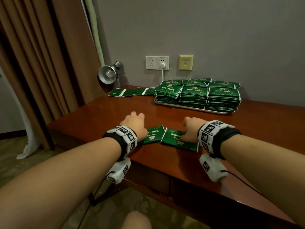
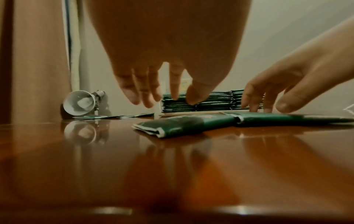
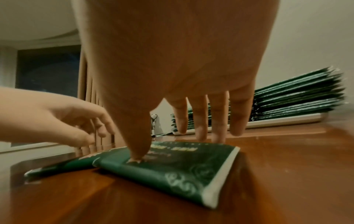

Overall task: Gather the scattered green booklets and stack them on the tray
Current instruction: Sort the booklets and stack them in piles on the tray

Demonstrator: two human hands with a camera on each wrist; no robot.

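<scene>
Right hand (image 1: 189, 129) presses its thumb on a loose booklet (image 3: 172, 169), fingers spread. Left hand (image 1: 134, 123) hovers, slack and empty, over its neighbour (image 1: 152, 134). Next, pinch and carry to the tray (image 1: 189, 107).

Bare table (image 1: 105, 113) between near booklets (image 1: 171, 138) and tray (image 1: 189, 107), wide enough for passing hands. Blocking the far side: stacks (image 1: 198, 95) across the tray. Far left corner: lamp (image 1: 108, 74), flat booklets (image 1: 132, 92).

I see a grey wall (image 1: 214, 30) behind a glossy reddish-brown wooden table (image 1: 102, 113). On the left hangs a brown curtain (image 1: 41, 55). A white double socket (image 1: 157, 63) and a yellowish wall plate (image 1: 186, 62) sit on the wall. A small metal lamp (image 1: 108, 74) stands at the table's far corner.
</scene>
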